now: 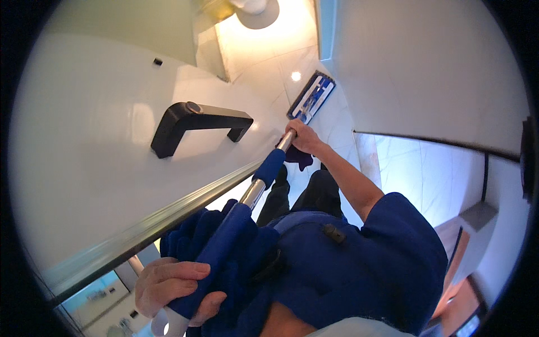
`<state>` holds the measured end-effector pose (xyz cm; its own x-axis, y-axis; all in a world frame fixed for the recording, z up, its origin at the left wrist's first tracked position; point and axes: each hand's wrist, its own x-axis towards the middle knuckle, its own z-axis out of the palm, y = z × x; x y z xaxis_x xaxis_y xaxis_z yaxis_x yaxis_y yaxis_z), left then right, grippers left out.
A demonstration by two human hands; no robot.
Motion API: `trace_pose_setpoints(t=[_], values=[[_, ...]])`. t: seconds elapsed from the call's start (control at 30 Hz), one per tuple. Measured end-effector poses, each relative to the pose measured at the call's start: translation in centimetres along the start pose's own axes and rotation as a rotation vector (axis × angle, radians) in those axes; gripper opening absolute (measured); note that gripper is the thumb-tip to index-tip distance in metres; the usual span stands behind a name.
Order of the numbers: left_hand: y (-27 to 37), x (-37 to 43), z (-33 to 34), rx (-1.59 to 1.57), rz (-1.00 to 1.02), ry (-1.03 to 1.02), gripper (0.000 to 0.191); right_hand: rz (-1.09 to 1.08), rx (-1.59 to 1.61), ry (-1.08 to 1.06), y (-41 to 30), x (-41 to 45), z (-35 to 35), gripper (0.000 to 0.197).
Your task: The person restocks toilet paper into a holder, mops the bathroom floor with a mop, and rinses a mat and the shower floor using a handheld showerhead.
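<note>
A flat mop crosses the view diagonally, its silver pole [254, 191] running in front of the blue-clad torso. At the pole's top end, my left hand [177, 286] wraps around the blue foam grip [223, 240]. Farther down, my right hand [304, 135] grips the bare metal just above the mop head. The rectangular blue-and-white mop head [312, 96] lies on the pale marbled floor [269, 80]. A dark purple cloth [300, 158] hangs beneath my right hand; whether that hand holds it, I cannot tell. Bunched dark blue fabric [189, 229] shows beside the upper grip.
Close on the left is a white door panel [97, 126] with a black handle [202, 122] and a metal edge [168, 215]. Another pale panel [421, 71] stands right of the mop head. A white rounded fixture base [252, 6] is at the top.
</note>
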<state>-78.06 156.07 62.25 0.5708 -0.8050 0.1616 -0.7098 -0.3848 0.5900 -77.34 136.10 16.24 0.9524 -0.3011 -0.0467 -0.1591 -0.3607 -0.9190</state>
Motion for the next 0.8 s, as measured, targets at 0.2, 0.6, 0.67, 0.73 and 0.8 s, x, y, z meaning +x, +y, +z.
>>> trace_pose_setpoints(t=[0.2, 0.6, 0.67, 0.73, 0.8], values=[[-4.3, 0.3, -4.3, -0.079, 0.395, -0.239, 0.04, 0.11, 0.105, 0.246, -2.4, -6.7, 4.1, 0.017], [-3.8, 0.1, -7.4, 0.077, 0.821, -0.738, 0.036, 0.332, 0.226, 0.775, -6.8, -15.2, 12.3, 0.02], [-5.1, 0.3, -7.5, -0.007, 0.794, -0.865, 0.034, 0.399, 0.197, 0.794, -7.5, -18.3, 13.3, 0.019], [-6.2, -0.9, -6.7, -0.071, 0.84, -0.833, 0.032, 0.481, 0.163, 0.761, -8.2, -21.4, 13.9, 0.017], [-7.6, -2.3, -5.8, -0.161, 0.966, -0.789, 0.033, 0.461, 0.122, 0.767, -7.6, -23.8, 15.3, 0.017]])
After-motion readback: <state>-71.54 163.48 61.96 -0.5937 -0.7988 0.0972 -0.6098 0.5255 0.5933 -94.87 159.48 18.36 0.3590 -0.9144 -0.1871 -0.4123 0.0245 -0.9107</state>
